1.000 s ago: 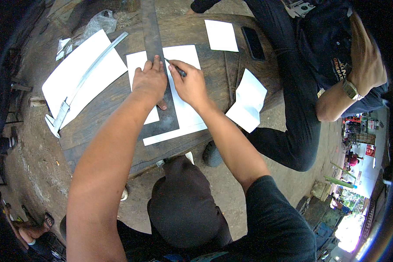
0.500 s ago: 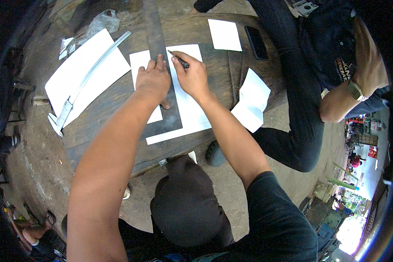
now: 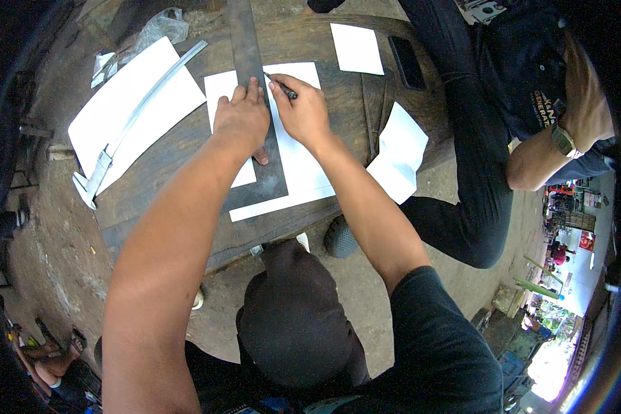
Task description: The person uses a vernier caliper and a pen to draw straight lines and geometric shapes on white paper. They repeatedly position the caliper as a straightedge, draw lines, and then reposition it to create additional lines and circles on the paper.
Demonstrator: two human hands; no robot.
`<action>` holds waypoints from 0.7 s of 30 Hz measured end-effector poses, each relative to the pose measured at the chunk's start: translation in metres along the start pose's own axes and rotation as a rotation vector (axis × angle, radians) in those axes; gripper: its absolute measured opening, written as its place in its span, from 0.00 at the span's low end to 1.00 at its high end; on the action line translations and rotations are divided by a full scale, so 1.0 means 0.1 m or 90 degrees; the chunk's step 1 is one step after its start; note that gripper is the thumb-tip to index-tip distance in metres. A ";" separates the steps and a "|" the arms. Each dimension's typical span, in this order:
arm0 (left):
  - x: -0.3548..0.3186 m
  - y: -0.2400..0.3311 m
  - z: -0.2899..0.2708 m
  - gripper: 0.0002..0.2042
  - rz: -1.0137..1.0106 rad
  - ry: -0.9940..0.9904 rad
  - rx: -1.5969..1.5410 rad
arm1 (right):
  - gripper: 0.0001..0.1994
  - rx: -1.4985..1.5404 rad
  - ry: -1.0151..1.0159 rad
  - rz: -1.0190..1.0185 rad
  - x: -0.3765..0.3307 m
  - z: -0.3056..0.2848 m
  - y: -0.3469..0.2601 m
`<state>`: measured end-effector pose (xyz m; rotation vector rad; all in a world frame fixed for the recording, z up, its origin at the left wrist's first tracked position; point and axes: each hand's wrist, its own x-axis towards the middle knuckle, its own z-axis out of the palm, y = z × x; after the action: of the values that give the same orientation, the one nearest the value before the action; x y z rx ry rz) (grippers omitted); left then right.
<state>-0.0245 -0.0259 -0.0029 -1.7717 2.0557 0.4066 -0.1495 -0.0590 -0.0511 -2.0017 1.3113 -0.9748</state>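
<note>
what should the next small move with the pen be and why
Probably draw the pen toward the body along the right edge of the square: the right hand holds its tip by that edge, near the top of the paper, while the left hand lies on the square.

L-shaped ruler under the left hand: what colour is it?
The L-shaped ruler is dark grey, best seen in the head view.

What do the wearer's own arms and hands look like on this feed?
The left hand and right hand are bare: no gloves, watch or bracelet showing. A dark, short fabric sleeve covers the right upper arm; no sleeve shows on the left arm.
</note>
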 end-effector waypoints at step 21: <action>0.03 0.00 0.05 0.64 0.003 0.028 0.017 | 0.13 -0.003 -0.045 0.022 -0.83 -0.34 -0.19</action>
<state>-0.0239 -0.0258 -0.0088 -1.7755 2.0867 0.3424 -0.1883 0.0234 -0.0395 -1.9926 1.3058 -0.8777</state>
